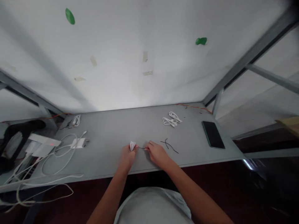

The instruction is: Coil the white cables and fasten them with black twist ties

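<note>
Two bare forearms reach forward from the bottom of the view, over a pale shirt, to the near edge of a grey counter (112,133). On the left hand (127,155), the fingers are clenched around a small coiled white cable bundle (132,145), held upright just above the counter near the middle of its near edge. On the right hand (157,154), the fingers pinch a thin black twist tie (141,148) that runs across the short gap to the bundle. Just right of that hand, two more loose black twist ties (168,144) lie crossed on the counter. Farther back, toward the far right corner, sit two finished white cable coils (171,119). A black phone (213,134) lies face up by the right edge. Near the far left corner rests another small white cable coil (76,120). Along the left edge sit a white charger block (78,143) and a power strip (44,140) with a small red light, with long white cables (58,155) looping off the near left corner. Behind the counter rises a white wall bearing two green stickers (69,16) and scraps of tape.
</note>
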Available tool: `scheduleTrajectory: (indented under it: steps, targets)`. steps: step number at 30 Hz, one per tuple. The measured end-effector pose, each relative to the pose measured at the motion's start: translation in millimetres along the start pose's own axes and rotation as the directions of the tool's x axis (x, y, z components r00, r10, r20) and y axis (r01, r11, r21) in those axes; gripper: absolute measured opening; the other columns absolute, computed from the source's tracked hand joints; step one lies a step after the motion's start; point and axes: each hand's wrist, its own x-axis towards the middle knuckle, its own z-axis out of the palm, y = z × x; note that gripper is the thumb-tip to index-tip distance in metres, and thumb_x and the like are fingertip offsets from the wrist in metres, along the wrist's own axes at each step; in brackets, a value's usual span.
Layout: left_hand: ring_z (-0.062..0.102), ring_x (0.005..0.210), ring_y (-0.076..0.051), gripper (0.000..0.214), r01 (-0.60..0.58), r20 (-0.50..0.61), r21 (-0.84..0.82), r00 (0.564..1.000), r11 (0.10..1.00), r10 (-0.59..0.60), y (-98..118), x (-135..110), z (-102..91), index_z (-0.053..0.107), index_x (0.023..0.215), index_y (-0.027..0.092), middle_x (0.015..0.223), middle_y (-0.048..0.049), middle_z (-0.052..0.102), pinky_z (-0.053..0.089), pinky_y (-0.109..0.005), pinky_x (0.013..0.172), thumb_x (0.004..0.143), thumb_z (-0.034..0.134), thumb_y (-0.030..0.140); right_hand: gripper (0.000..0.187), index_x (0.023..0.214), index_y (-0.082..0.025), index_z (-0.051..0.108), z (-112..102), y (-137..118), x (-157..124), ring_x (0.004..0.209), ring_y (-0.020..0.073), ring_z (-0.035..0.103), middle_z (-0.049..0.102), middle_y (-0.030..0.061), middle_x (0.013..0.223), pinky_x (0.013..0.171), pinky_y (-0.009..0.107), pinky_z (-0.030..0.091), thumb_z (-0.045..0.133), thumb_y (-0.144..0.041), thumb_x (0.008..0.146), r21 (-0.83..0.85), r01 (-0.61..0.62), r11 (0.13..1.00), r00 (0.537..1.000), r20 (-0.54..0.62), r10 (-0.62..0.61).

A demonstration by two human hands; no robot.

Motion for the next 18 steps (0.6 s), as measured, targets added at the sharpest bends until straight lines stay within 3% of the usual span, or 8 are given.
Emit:
scheduleTrajectory:
  steps: [5, 9, 12, 16, 18]
  targets:
    - [0.056, 0.064, -0.02, 0.036, 0.016, -0.011, -0.025, 1.0, 1.0, -0.016, -5.5, 0.6, -2.0, 0.066, 0.069, 0.019, 0.065, -0.0034, 0.061, 0.036, -0.027, 0.058, 0.078, 0.065, 0.053, 0.014, 0.095, -0.017, 0.064, -1.2, 2.7, -1.7, 0.09, 0.0207, 0.06, 0.066, 0.0089, 0.099, 0.082, 0.032, 0.046, 0.053, -0.01, 0.097, -0.018, 0.006, 1.0, 1.0, -0.023, -0.007]
    - [0.05, 0.053, -0.016, 0.051, 0.126, -0.025, -0.188, 0.991, 0.974, -0.133, -9.6, 1.5, -12.2, 0.072, 0.089, 0.016, 0.059, 0.0009, 0.056, 0.035, -0.026, 0.051, 0.07, 0.073, 0.063, 0.014, 0.087, -0.018, 0.064, -4.8, 20.5, -5.7, 0.087, 0.02, 0.061, 0.068, 0.0072, 0.092, 0.082, 0.031, 0.045, 0.055, -0.01, 0.095, 0.006, -0.197, 0.98, 0.971, -0.134, 0.196]
    - [0.042, 0.046, -0.012, 0.061, 0.191, 0.007, -0.316, 0.98, 0.93, -0.199, -14.8, -2.7, -21.2, 0.072, 0.095, 0.016, 0.053, 0.0058, 0.048, 0.032, -0.025, 0.047, 0.063, 0.078, 0.067, 0.016, 0.086, -0.019, 0.066, -6.1, 35.1, -12.1, 0.087, 0.0211, 0.062, 0.068, 0.0067, 0.09, 0.083, 0.032, 0.046, 0.056, -0.012, 0.095, 0.036, -0.27, 0.962, 0.932, -0.242, 0.271]
    - [0.053, 0.051, -0.018, 0.057, 0.185, -0.044, -0.193, 0.979, 0.964, -0.197, -35.4, -20.1, -46.8, 0.074, 0.085, 0.02, 0.054, 0.0014, 0.055, 0.042, -0.029, 0.05, 0.06, 0.079, 0.07, 0.015, 0.084, -0.02, 0.066, -4.5, 44.5, -19.0, 0.089, 0.0242, 0.062, 0.068, 0.0072, 0.089, 0.084, 0.036, 0.049, 0.058, -0.011, 0.093, 0.036, -0.276, 0.96, 0.91, -0.31, 0.273]
    - [0.064, 0.065, -0.026, 0.048, 0.177, -0.113, -0.07, 0.976, 0.982, -0.184, -53.7, -29.6, -64.3, 0.076, 0.082, 0.027, 0.061, -0.0008, 0.065, 0.051, -0.036, 0.059, 0.061, 0.075, 0.07, 0.015, 0.084, -0.021, 0.066, -4.9, 42.4, -20.7, 0.089, 0.0251, 0.062, 0.068, 0.0075, 0.09, 0.085, 0.038, 0.05, 0.058, -0.01, 0.092, 0.021, -0.276, 0.961, 0.909, -0.318, 0.268]
